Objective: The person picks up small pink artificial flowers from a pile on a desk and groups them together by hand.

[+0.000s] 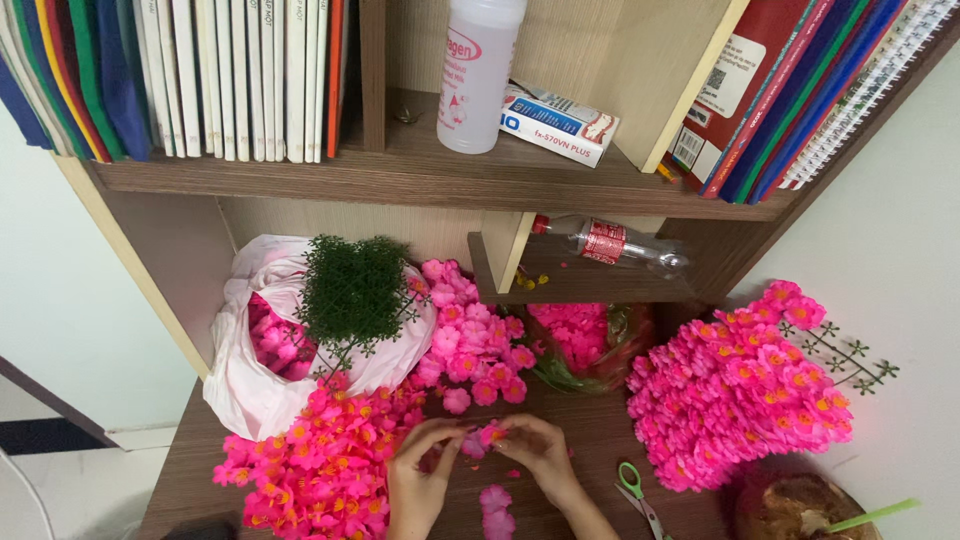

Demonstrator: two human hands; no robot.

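Pink fabric flower (487,436), soft, ruffled, orange-centred, pinched between left hand (420,478) and right hand (541,455); just right, green-handled scissors (634,494) on wood-grain worktop (600,440).

Shelf (420,185) up top: row of books (200,80), white plastic bottle (478,75), boxed calculator (555,122) beside it, more books (800,90) leaning right. Lower ledge: clear bottle (610,243) lying flat. On the table (600,440): white bag (250,380) with green plastic sprigs (352,290), green-handled scissors (635,492), coconut with straw (800,510).
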